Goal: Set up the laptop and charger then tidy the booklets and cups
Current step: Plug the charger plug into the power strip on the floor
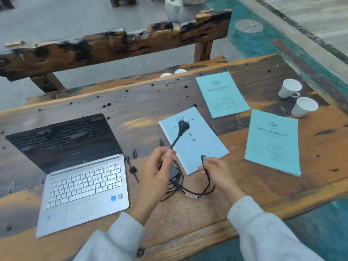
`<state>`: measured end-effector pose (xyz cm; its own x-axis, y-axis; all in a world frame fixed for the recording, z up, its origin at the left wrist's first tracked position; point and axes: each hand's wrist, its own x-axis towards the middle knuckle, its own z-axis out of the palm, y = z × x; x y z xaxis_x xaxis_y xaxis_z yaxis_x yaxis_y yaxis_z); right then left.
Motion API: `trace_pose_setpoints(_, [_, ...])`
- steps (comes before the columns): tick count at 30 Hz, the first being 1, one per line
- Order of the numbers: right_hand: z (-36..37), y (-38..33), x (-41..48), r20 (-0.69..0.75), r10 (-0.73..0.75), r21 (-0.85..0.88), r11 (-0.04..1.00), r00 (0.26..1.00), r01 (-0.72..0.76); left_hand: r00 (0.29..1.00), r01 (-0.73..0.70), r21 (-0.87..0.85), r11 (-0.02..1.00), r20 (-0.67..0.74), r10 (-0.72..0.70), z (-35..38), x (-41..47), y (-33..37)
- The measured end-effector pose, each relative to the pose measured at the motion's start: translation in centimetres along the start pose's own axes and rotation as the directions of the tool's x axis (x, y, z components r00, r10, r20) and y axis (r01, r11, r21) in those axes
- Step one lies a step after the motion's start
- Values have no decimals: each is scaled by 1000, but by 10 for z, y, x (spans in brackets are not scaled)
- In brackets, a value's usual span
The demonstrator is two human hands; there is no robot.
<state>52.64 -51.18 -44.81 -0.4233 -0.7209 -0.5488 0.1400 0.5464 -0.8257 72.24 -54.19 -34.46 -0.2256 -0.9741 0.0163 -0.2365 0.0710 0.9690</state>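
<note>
An open silver laptop [79,172] with a dark screen sits on a worn wooden tabletop [131,102], and everything else is placed relative to it. Just right of the laptop's keyboard, the person's left hand [156,170] pinches a black charger cable [197,193] between thumb and fingertips. The cable's plug [183,126] sticks up from this hand and is blurred. Further right, the right hand [216,172] is curled around a loop of the same cable, which sags down to the tabletop in a loose tangle. Between the two hands, close to the laptop's right edge, lies the black charger brick [174,172], partly hidden by the left hand. Right of the laptop lies a pale blue booklet [194,140], with the plug raised over it. A second booklet [222,94] lies further back and to the right. A third booklet [273,142] lies furthest right. Beyond that one, far right of the laptop, a handled white cup [289,88] and a second white cup [304,106] stand close together.
</note>
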Motion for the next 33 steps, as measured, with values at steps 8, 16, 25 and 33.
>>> trace_pose_setpoints(8, [2,-46,-27,50,-163,-323,931,985,170,972,-212,-238,948,53,231,-7,1,97])
trace_pose_setpoints(16, [-38,-181,-154,173,-498,788,587,850,184,922,-245,-360,900,200,331,18,-14,147])
trace_pose_setpoints(25, [-79,-182,-239,-257,-338,699,582,905,415,744,-203,-184,962,609,274,50,-48,85])
trace_pose_setpoints(33, [-149,-129,-367,-312,-429,806,354,848,475,507,-484,122,866,846,165,73,-61,-15])
